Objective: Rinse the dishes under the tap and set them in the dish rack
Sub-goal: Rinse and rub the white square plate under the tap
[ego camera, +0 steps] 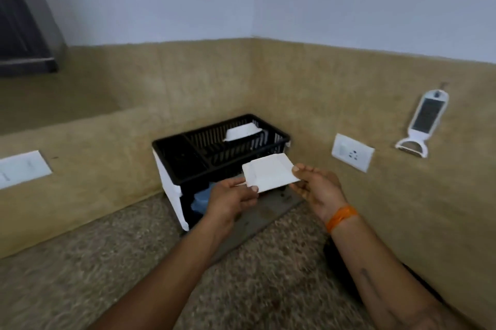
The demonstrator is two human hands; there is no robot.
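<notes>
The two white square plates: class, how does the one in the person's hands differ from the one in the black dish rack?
The held plate is gripped at opposite edges by the left hand and right hand, in front of the dish rack; the racked plate sits untouched inside it. The held plate shows its whole face; the racked plate is partly hidden by the rack. Both are white and square.

left hand (pixel 231 196) and right hand (pixel 318 186) both pinching.

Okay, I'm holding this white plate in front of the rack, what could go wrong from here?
The plate is held only at its edges by the left hand and right hand; if wet, it could slip. The rack already holds another dish, so the two could knock together.
</notes>
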